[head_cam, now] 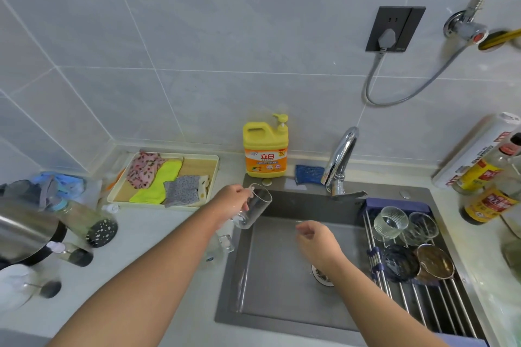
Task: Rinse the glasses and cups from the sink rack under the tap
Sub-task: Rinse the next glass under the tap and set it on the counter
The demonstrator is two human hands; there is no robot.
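Two bare hands reach over a grey sink (282,315) in the single head view. The left hand (234,201) grips a clear glass mug (253,210) by its handle, fingers closed around it, holding the mug tilted above the sink's left edge at about ten o'clock from the drain (322,276). The right hand (315,239) hangs over the middle of the basin with its fingers loosely curled and nothing in it. The chrome tap (341,160) stands at the sink's back edge, at about twelve o'clock from the right hand; no stream of water can be made out.

At three o'clock from the drain, a roll-up sink rack (417,301) spans the right side of the basin. On it sit a ribbed clear glass (390,222) and a smooth clear glass (423,228) side by side at the far end, with a dark blue glass bowl (399,262) and a brownish bowl (435,262) just nearer.

A yellow dish-soap jug (265,146) stands on the worktop (158,262) behind the sink, left of the tap, and a blue scouring cloth (308,173) lies between them. At nine o'clock from the jug, a tray (197,166) holds folded cloths. A small clear cup (222,244) rests on the worktop just beside the sink's left rim, under the left forearm.
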